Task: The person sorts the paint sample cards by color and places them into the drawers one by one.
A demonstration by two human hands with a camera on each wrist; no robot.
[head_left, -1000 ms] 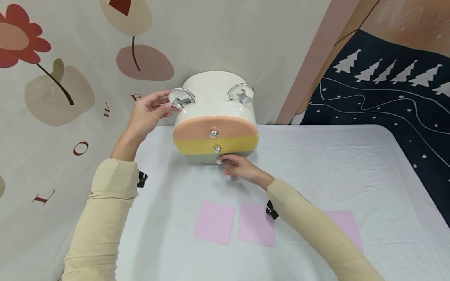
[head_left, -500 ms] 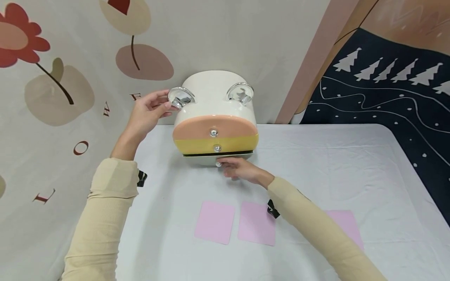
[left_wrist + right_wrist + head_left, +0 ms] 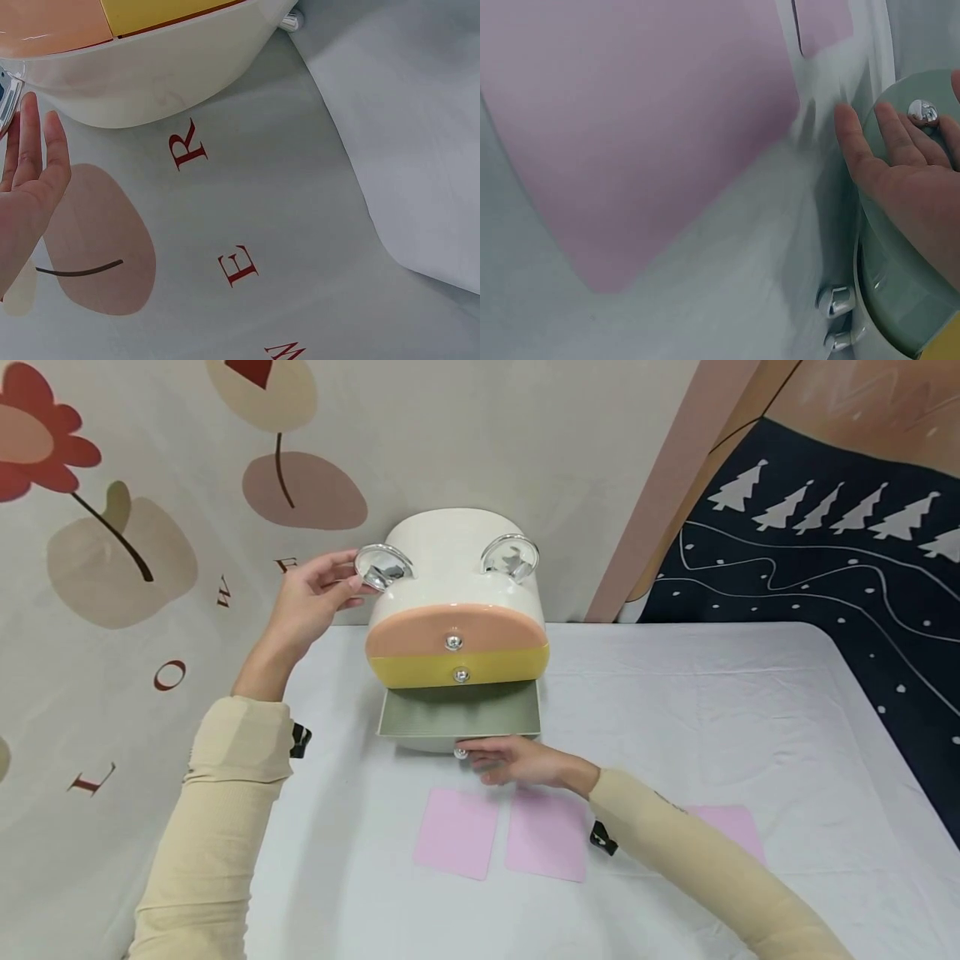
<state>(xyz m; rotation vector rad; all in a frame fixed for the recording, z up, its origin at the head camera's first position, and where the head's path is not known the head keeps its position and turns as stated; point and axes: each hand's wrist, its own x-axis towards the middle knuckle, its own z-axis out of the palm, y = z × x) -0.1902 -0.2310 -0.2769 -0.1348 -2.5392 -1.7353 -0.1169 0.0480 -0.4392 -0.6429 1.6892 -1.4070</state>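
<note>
A small white chest of drawers point(image 3: 450, 547) has a peach, a yellow and a green drawer, each with a round silver knob, and two shiny silver ears on top. The green bottom drawer point(image 3: 461, 714) is pulled out, with nothing visible in its tray. My right hand point(image 3: 528, 762) pinches that drawer's knob point(image 3: 461, 752); the right wrist view shows fingers around the knob point(image 3: 922, 112). At the other side, my left hand point(image 3: 311, 596) holds the edge of the left silver ear point(image 3: 382, 566) between thumb and fingers. The upper drawers are closed.
Pink square cards point(image 3: 456, 833) lie on the white-covered table point(image 3: 750, 710), one partly behind the right sleeve. A patterned cloth wall point(image 3: 600, 468) stands close behind the chest. A dark cloth with white trees point(image 3: 810, 552) hangs at the right.
The green drawer has gone from closed to well pulled out, moving toward me with my right hand on its knob. My left hand stays at the ear.
</note>
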